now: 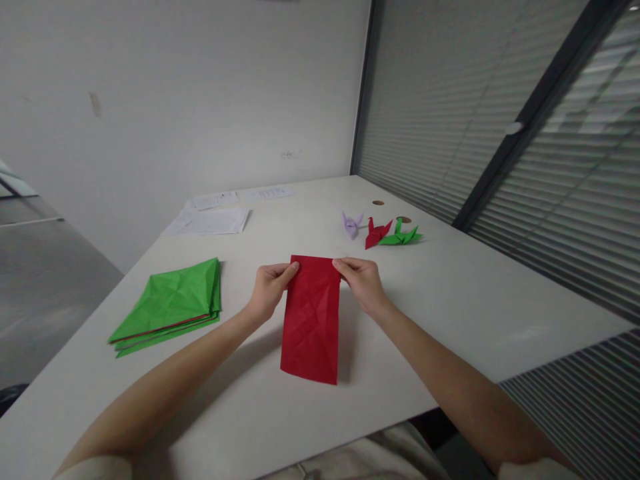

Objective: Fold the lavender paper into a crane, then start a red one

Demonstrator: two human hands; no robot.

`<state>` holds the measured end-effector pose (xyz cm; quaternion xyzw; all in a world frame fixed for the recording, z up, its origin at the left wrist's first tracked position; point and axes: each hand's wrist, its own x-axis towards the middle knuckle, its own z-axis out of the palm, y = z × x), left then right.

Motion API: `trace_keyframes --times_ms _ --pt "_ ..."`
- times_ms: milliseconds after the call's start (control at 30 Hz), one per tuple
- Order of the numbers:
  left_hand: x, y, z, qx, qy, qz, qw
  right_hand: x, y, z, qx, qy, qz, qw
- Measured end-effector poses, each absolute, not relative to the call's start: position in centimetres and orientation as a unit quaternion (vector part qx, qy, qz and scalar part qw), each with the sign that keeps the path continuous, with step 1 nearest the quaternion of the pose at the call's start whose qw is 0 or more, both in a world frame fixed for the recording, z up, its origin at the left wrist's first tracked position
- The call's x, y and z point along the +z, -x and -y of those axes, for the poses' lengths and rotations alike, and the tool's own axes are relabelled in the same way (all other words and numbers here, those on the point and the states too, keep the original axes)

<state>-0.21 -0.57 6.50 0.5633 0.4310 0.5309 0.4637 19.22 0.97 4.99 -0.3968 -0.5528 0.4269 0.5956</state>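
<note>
A creased sheet of red origami paper (313, 320), folded into an upright rectangle, is held up between my two hands over the near part of the table. My left hand (271, 285) pinches its upper left corner, thumb in front. At the upper right corner my right hand (363, 280) pinches it the same way. The fingers behind the paper are partly hidden. Its lower edge hangs toward me, and I cannot tell if that edge touches the table.
Left on the white table (460, 320) lies a stack of creased green paper (173, 293) with red layers. Beyond my right hand sit a lilac paper crane (352, 226), a red crane (377, 233) and a green crane (400, 236). Printed sheets (213, 220) lie far left; blinds (440, 120) line the right.
</note>
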Motion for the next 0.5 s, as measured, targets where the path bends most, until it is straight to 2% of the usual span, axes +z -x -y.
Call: trace_keyframes --times_ms 133,400,500 --pt "6.4 0.4 0.6 0.488 -0.585 -0.446 0.47 5.7 -19.9 -1.1 0.47 0.413 0.559 0.544" --pt "4.9 -0.1 0.4 0.272 -0.709 -0.41 0.505 5.9 -20.2 -0.8 0.453 0.404 0.705 0.368" --pt "4.6 -0.4 0.5 0.251 -0.718 -0.398 0.512 5.3 -19.6 -0.6 0.483 0.392 0.701 0.348"
